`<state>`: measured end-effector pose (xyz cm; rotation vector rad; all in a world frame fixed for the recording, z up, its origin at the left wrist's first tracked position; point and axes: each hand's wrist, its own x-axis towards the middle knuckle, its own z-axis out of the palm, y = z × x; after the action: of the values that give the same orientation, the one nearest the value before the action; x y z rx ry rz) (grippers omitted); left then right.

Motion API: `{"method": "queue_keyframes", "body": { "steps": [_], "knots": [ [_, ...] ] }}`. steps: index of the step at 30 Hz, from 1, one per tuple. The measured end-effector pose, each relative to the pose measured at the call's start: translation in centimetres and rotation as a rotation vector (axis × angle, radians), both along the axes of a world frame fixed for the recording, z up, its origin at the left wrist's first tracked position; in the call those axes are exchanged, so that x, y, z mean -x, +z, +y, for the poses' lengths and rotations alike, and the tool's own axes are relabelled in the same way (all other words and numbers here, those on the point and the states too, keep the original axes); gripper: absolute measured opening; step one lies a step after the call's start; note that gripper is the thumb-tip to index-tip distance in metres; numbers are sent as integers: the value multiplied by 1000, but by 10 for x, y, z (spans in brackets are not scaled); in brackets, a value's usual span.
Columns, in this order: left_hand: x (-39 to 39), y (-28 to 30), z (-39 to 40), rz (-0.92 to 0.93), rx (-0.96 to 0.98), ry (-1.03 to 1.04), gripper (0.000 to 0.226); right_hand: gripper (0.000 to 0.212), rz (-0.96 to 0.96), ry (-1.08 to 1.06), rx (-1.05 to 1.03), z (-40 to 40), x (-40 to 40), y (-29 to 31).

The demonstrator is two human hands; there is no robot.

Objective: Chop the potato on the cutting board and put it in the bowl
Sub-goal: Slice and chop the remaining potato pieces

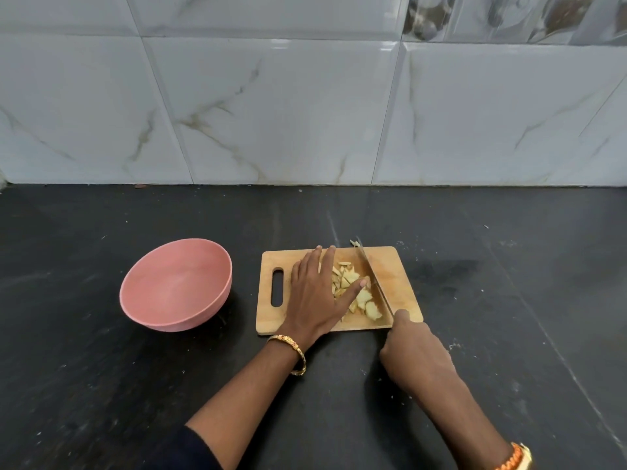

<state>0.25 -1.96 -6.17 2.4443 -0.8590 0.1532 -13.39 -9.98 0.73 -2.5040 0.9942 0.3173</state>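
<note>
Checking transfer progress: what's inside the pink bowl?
The pink bowl shows only its bare pink inside; no potato pieces in it. They lie on the cutting board. The near inner wall is hidden by the rim.

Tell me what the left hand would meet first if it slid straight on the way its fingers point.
The left hand points up the cutting board toward the wall, beside the potato pieces. Its fingertips already reach the board's far edge; beyond looks like bare counter, then the tiled wall.
</note>
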Motion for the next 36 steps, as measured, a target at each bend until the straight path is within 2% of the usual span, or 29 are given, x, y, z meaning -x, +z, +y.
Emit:
{"method": "queue_keyframes", "body": {
  "steps": [3,7,13,16,20,23,25,28,31,34,36],
  "knots": [
    [-2,1,-7,32,55,-5,87,15,13,67,9,1,-3,4],
    [-5,7,-8,78,145,-4,78,9,-56,67,33,-8,3,-1],
    [-13,25,-8,-3,352,133,19,13,-291,-23,-222,-21,14,-14],
    [-6,36,-9,178,502,93,17,7,-433,-27,-347,-22,17,-16],
    [10,54,-13,577,636,99,45,11,-509,-48,-642,-17,13,-15],
    [10,56,-12,703,694,141,39,4,-534,-95,-796,-13,11,-9],
    [8,55,-8,770,772,144,27,5,-571,-73,-731,-12,11,-9],
    [1,52,2,747,815,173,14,12,-620,-2,-238,-8,14,-13],
    [-5,46,11,731,684,165,14,17,-460,-27,128,1,17,-15],
    [-2,46,16,608,491,131,21,13,-429,-78,160,9,19,-16],
    [0,48,18,523,493,169,19,13,-468,-132,140,12,20,-19]
  ]
}}
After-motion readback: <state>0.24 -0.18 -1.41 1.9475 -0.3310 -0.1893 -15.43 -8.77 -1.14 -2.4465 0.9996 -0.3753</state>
